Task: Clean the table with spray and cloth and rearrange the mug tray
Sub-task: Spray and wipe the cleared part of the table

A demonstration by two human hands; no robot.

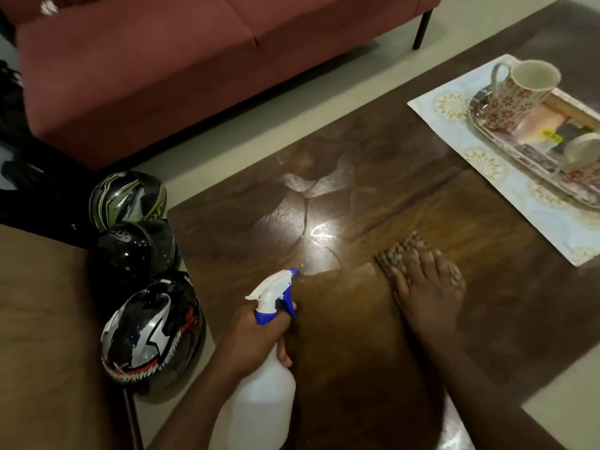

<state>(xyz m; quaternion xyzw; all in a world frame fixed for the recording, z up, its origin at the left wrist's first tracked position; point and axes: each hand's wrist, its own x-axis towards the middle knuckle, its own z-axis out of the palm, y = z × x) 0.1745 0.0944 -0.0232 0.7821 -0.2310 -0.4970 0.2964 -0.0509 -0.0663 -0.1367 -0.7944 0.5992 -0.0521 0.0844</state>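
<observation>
Near the table's (373,336) front edge, the left hand (256,336) grips the spray (266,378) by its neck; the right hand (425,287) presses flat on the cloth (394,254). Tray (506,147) with mug (516,95) sits at the far right corner.

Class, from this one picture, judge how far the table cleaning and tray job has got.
Done: spray film glistens on the table. In hand: the left hand grips the spray bottle; the right hand presses the cloth flat. Left: wiping the rest; the mug and tray sit untouched.
</observation>
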